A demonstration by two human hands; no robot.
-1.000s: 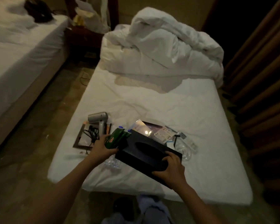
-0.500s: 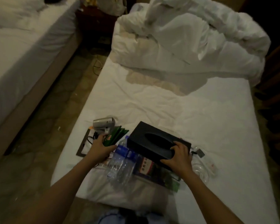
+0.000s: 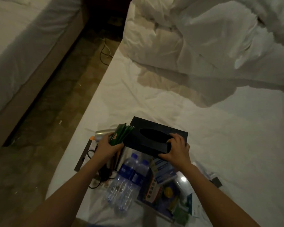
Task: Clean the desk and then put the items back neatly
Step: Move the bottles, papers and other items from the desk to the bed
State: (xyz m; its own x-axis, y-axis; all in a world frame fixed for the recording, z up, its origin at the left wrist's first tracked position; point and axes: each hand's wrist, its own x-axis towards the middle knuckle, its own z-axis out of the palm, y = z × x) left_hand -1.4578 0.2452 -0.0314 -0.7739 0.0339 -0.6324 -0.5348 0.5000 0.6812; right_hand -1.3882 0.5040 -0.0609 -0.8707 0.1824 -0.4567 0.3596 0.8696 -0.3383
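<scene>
A black tissue box (image 3: 152, 135) with an oval slot is held above the white bed sheet (image 3: 203, 136). My right hand (image 3: 175, 149) grips its near right corner, fingers over the top and thumb underneath. My left hand (image 3: 107, 148) holds several green packets (image 3: 120, 134) against the box's left end. Below the box lie two water bottles (image 3: 126, 179) with blue caps and labels, a tray (image 3: 161, 179) of leaflets and small packets, and a silver hair dryer (image 3: 102, 134) with its black cord (image 3: 103, 174), partly hidden by my left arm.
A rumpled white duvet (image 3: 211, 35) covers the far half of the bed. A second bed (image 3: 23, 46) stands on the left across a strip of floor (image 3: 47, 120) with a cable (image 3: 105, 51). A small dark object (image 3: 216, 181) lies at the right of the tray.
The view has dropped closer to the bed. Both hands have carried the tissue box and green packets forward, away from me, uncovering the bottles and tray beneath.
</scene>
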